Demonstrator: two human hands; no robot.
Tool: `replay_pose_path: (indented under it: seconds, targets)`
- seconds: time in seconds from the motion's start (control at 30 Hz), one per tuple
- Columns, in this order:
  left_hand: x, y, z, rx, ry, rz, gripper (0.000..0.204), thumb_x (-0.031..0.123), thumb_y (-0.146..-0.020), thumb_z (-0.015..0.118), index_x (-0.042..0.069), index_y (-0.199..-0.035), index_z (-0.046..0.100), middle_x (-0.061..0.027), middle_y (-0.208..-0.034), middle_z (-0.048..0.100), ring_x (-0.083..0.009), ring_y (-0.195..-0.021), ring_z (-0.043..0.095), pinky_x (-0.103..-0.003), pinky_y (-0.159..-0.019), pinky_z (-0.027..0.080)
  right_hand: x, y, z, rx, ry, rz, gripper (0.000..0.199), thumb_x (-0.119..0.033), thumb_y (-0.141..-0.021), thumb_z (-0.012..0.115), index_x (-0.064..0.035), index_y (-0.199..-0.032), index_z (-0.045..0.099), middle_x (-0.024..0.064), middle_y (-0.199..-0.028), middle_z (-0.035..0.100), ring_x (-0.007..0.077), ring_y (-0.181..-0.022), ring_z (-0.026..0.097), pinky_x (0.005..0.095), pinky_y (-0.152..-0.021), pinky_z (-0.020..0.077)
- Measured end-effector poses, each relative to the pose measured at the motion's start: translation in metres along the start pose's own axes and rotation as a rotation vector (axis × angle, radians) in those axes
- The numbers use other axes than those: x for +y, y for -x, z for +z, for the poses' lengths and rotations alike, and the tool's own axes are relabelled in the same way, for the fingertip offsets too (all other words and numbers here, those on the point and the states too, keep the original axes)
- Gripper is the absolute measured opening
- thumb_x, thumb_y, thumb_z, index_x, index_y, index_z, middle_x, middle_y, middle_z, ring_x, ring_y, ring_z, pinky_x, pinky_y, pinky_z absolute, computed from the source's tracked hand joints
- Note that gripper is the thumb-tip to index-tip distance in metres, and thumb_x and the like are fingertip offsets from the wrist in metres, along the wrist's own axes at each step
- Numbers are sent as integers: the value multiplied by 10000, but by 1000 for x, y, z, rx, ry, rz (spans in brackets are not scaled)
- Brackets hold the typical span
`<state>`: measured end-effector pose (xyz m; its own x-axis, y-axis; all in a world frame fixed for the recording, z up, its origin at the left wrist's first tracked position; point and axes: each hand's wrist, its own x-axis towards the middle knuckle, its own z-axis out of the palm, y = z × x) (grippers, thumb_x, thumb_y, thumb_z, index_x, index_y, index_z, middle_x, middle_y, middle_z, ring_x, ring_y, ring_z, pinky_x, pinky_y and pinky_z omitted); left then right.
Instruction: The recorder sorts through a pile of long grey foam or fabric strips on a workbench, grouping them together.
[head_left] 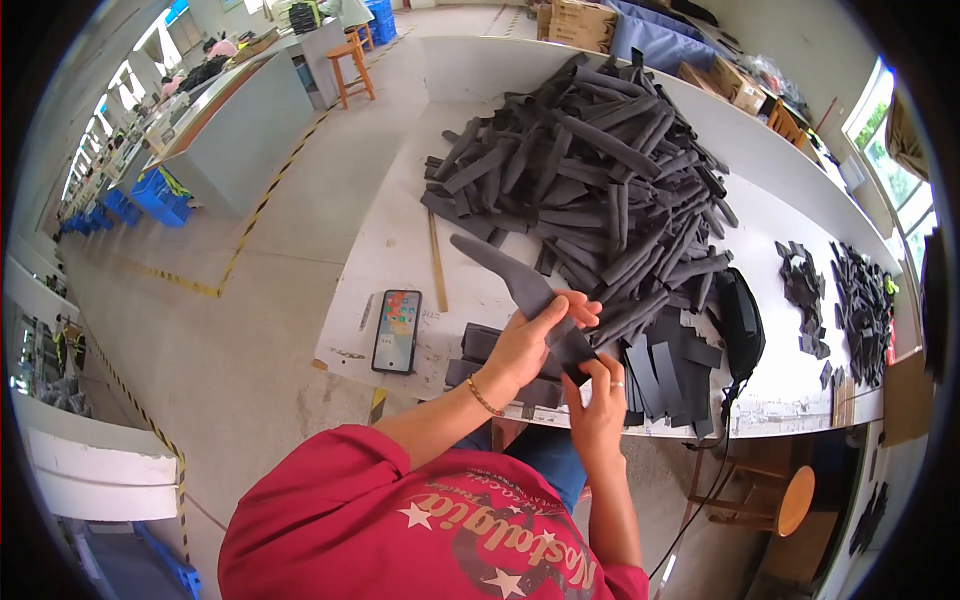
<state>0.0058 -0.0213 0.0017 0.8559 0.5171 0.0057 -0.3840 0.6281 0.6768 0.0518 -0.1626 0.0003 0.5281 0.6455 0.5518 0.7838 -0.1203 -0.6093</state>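
Note:
A long, dark grey fabric piece (pixel 508 272) stretches between my hands above the front of the white table (pixel 378 262). My left hand (pixel 527 345) is closed around its middle, thumb on top. At the near end, my right hand (pixel 597 405) pinches the piece's blackish tip between thumb and fingers. Whether that tip is a separate strip I cannot tell. Beyond my hands rises a big pile of similar dark grey rolled fabric pieces (pixel 600 170). Right of my right hand lie flat black strips (pixel 665 375). Some folded dark pieces (pixel 482 342) lie partly hidden under my left arm.
A phone with a lit screen (pixel 397 330) and a wooden stick (pixel 437 262) lie on the left. A black pouch-like thing (pixel 741 325) with a cable sits right of the strips. Smaller dark scraps (pixel 803 290) lie farther right. A wooden stool (pixel 795 500) stands below the table.

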Motion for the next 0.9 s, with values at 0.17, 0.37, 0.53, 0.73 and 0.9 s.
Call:
replay_pose_path:
  seconds: [0.17,0.37,0.53,0.73,0.9]
  targets:
    - [-18,13,7,4,151,-78,278,268,-979,566,20,-1094,612,-156,-1086,666,-224,-1055,624,-354,-918,485,10,-4,8,-9,-21,-68,208,-11,-816,693,-21,-986,573,185,-1056,572,377,-891,599,411,-737,496]
    - [-21,15,2,16,137,-140,311,281,-975,574,14,-1133,595,-170,-1095,667,-238,-1055,627,-355,-944,483,8,0,4,-66,-41,39,214,6,-793,711,-11,-965,585,176,-1028,576,330,-823,613,393,-699,500]
    - [13,8,2,37,176,-3,313,256,-989,546,-1,-1167,574,-138,-1035,680,-263,-1006,644,-365,-903,494,17,-2,-10,-61,2,-132,179,-30,-772,742,-23,-889,606,127,-940,595,324,-763,609,405,-633,500]
    - [7,9,15,-1,154,134,328,306,-1004,509,26,-1167,560,-71,-842,628,-276,-922,660,-401,-921,488,7,-16,-13,4,-29,-279,205,25,-722,754,-15,-861,608,105,-899,577,291,-710,586,381,-570,476]
    - [8,23,24,50,155,122,292,309,-1007,504,49,-1120,572,-48,-822,612,-269,-983,656,-403,-933,473,5,-17,-9,19,-72,-300,213,44,-684,759,-4,-827,609,105,-886,575,283,-684,577,382,-549,462]
